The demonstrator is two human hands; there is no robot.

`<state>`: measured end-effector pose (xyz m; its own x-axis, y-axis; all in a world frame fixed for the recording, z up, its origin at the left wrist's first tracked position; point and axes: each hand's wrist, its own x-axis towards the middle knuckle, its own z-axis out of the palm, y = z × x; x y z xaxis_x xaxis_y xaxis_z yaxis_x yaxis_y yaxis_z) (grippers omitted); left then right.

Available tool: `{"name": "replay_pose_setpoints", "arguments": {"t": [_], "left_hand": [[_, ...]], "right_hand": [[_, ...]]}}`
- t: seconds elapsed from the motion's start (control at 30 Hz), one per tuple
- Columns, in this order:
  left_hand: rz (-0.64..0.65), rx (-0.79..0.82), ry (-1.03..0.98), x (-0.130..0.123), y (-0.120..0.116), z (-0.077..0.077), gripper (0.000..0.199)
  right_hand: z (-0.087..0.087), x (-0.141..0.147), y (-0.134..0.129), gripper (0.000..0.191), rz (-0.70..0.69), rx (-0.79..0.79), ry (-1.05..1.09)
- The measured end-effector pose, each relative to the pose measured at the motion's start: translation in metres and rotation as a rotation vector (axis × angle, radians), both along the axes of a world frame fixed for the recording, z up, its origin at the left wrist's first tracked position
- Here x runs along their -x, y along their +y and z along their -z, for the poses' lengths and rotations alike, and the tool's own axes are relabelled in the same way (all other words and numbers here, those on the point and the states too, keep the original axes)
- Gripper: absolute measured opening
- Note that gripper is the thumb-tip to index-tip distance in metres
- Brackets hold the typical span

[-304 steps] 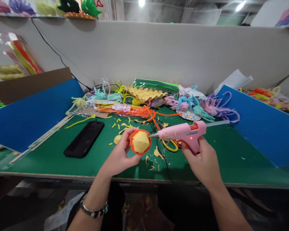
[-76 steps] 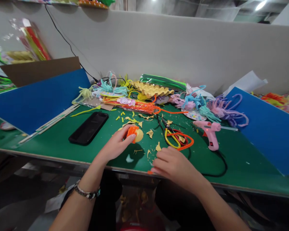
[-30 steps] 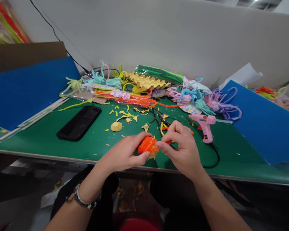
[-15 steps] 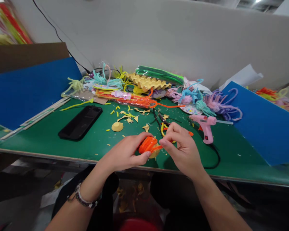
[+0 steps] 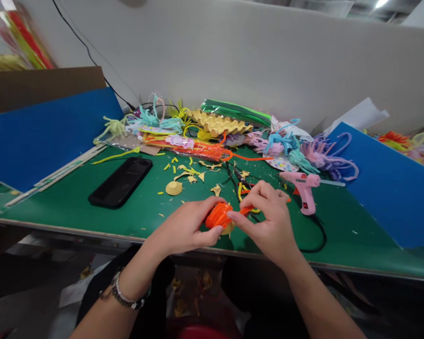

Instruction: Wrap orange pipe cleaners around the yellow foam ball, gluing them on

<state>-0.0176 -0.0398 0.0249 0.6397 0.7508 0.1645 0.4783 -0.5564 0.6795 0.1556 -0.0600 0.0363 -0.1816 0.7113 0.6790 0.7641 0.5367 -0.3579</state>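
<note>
My left hand [image 5: 192,223] is closed around a yellowish cardboard cup [image 5: 228,228] wound with orange pipe cleaner [image 5: 218,215], held just above the table's front edge. My right hand [image 5: 268,219] pinches the loose orange strand where it leaves the bundle, its thumb tip touching the winding's right side. Part of that strand passes under my right fingers, and a bit of orange shows beyond the knuckles. Another small cardboard cup [image 5: 174,188] lies on the green table among torn cardboard scraps [image 5: 216,189] and short yellow pieces.
A black phone [image 5: 120,182] lies left. To the right rests a pink glue gun [image 5: 305,190] with its cord. Pliers or scissors [image 5: 240,176] lie behind my right hand. Bagged pipe cleaners [image 5: 194,147] and an egg carton [image 5: 219,123] line the back; blue boards [image 5: 45,136] stand at both sides.
My right thumb and fingers have moved in against the orange winding, with the strand now running under my right fingers. My left hand keeps its hold. The view has shifted slightly.
</note>
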Motion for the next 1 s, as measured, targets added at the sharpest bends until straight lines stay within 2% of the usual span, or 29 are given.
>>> {"name": "replay_pose_setpoints", "arguments": {"t": [0.13, 0.27, 0.33, 0.57, 0.8, 0.9, 1.0], "left_hand": [[0.0, -0.022, 0.006, -0.001, 0.0, 0.0, 0.04], [-0.012, -0.031, -0.011, 0.002, 0.002, -0.001, 0.04], [-0.031, -0.036, -0.053, 0.004, 0.002, -0.001, 0.039], [-0.115, -0.119, -0.28, 0.004, -0.001, 0.003, 0.042], [-0.123, -0.175, -0.303, 0.006, -0.001, 0.003, 0.04], [-0.12, -0.174, -0.288, 0.006, -0.001, 0.004, 0.041], [-0.124, -0.167, -0.268, 0.007, -0.001, 0.004, 0.043]], "right_hand": [[-0.001, -0.002, 0.001, 0.033, -0.01, 0.011, 0.024], [-0.009, -0.013, 0.002, 0.034, -0.14, 0.133, 0.256], [-0.012, -0.018, 0.0, 0.033, -0.17, 0.122, 0.3], [-0.012, -0.011, -0.018, 0.032, -0.223, -0.168, -0.064], [-0.009, -0.004, -0.018, 0.032, -0.171, -0.258, -0.295], [-0.008, -0.005, -0.019, 0.03, -0.157, -0.274, -0.295], [-0.01, -0.006, -0.022, 0.032, -0.167, -0.271, -0.165]]}}
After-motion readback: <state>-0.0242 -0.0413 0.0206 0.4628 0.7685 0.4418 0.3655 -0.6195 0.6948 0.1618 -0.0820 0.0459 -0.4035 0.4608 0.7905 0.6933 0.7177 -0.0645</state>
